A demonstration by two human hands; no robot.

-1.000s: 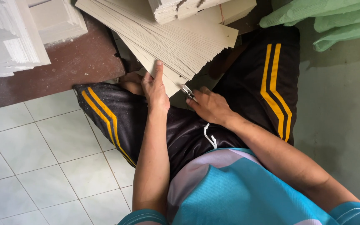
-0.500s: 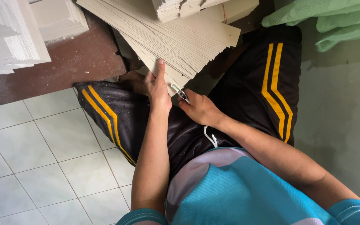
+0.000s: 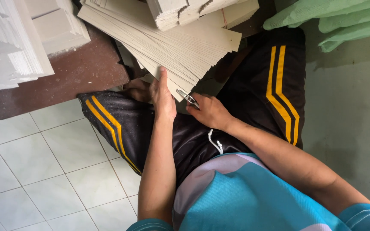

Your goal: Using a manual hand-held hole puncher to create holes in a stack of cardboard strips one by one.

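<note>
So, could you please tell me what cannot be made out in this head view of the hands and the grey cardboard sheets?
- Small metal tool: the right hand covers most of it, so its kind is unclear.
- Left hand: its fingertips are tucked beneath the fanned stack of grey cardboard sheets.
- White stacked sheets: cut off by the left edge.
- Green fabric bundle: cut off by the top and right edges.
</note>
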